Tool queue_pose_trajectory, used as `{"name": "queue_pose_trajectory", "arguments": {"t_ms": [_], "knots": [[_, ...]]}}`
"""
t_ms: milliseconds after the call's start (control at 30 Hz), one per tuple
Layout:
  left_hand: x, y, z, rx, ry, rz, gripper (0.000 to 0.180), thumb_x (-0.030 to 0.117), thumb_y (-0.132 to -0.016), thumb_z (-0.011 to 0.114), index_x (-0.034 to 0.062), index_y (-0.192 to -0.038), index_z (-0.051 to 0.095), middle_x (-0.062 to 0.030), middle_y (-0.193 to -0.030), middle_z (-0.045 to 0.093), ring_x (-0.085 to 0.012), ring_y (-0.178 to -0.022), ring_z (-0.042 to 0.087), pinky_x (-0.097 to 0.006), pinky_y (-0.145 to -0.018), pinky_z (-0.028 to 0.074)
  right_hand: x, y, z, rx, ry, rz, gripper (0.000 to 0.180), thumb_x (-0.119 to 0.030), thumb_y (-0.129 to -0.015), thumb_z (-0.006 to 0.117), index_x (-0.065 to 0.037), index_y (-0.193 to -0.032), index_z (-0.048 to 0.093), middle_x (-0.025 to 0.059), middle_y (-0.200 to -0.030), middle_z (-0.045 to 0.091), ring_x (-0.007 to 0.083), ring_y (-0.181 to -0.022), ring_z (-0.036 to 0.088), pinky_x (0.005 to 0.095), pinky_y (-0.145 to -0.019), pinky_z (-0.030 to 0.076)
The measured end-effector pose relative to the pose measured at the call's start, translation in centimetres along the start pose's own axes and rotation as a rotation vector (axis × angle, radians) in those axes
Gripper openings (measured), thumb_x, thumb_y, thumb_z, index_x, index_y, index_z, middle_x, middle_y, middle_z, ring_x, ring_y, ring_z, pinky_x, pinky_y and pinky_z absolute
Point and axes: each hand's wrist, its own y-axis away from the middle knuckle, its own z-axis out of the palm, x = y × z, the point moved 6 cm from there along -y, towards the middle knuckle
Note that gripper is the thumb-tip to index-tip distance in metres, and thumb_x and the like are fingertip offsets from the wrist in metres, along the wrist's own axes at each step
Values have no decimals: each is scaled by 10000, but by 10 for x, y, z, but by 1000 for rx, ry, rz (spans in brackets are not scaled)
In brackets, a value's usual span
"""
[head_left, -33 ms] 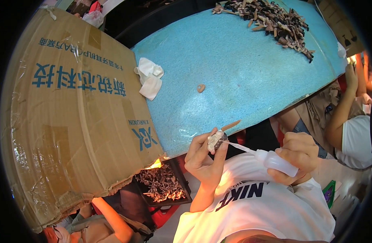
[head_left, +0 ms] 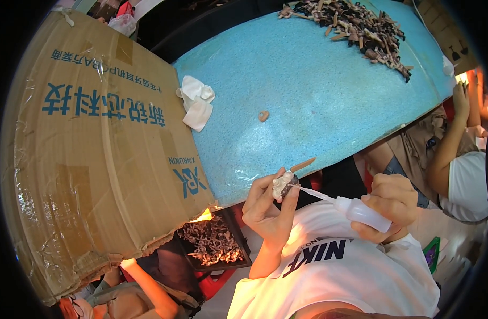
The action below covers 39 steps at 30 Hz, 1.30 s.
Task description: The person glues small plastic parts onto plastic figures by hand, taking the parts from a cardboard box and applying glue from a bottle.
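Note:
In front of my shirt, my left hand [head_left: 270,208] pinches a small lumpy figure [head_left: 282,184], whitish on one side and dark on the other. A flat brown stick [head_left: 303,165] juts from its upper end toward the blue tabletop. My right hand [head_left: 390,204] is closed round a translucent white squeeze bottle [head_left: 363,211], held tilted. Its long thin nozzle [head_left: 315,193] points left, with the tip at the dark side of the figure; whether it touches is too small to tell.
A large cardboard box [head_left: 95,143] stands at the left of the blue tabletop [head_left: 307,95]. White tissue [head_left: 196,103] and a small tan ring [head_left: 263,115] lie there, with a heap of similar pieces [head_left: 355,32] farther off. A dark tray [head_left: 246,250] holds more pieces. Co-workers sit at both sides.
At the lower left a co-worker's arm and head have shifted slightly. My two hands, the figure and the bottle stay in place.

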Motion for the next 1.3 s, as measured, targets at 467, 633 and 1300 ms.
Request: {"name": "queue_pose_trajectory", "arguments": {"t_ms": [467, 633, 1300], "knots": [[-25, -5, -27, 154, 275, -168, 167, -94, -764, 559, -69, -921, 613, -128, -913, 580, -196, -858, 584, -306, -629, 562, 126, 1, 22, 288, -572, 766, 293, -161, -733, 613, 14, -951, 523, 78, -797, 563, 131, -739, 525, 272, -667, 430], [-37, -1, -36, 185, 412, -269, 206, -60, -793, 529, -82, -988, 591, -154, -979, 583, -179, -811, 588, -288, -610, 549, 187, -22, 45, 94, -80, 520, 276, -128, -736, 640, -14, -976, 563, 46, -882, 601, 138, -846, 543, 278, -735, 431], [-31, -5, -37, 197, 276, -281, 179, -56, -788, 573, -89, -962, 593, -125, -933, 556, -179, -737, 596, -241, -598, 517, 149, -41, 135, -265, 337, -55, 173, -48, -685, 646, -37, -854, 613, 72, -772, 564, 231, -726, 571, 312, -612, 481]]}}
